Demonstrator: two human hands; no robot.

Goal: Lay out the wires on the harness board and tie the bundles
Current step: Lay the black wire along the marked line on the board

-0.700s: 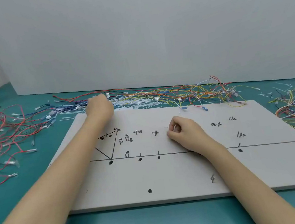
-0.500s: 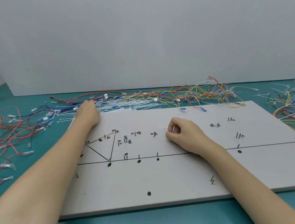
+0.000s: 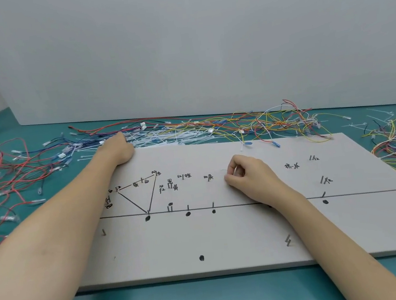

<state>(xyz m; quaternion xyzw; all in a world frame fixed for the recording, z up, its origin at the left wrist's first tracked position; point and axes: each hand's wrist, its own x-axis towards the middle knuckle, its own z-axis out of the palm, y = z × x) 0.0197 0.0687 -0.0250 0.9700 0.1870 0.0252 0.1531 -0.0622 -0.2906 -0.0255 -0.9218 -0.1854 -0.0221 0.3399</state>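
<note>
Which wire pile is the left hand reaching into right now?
The left hand is at the white and blue pile behind the board's far left corner, not the red tangle or the yellow one.

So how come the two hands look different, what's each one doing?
The left hand reaches off the far edge of the board into the pile of wires, while the right hand rests on the board. The left hand's fingers are hidden; the right hand's fingers curl, pinching what looks like a thin pale strand. Both are bare.
</note>
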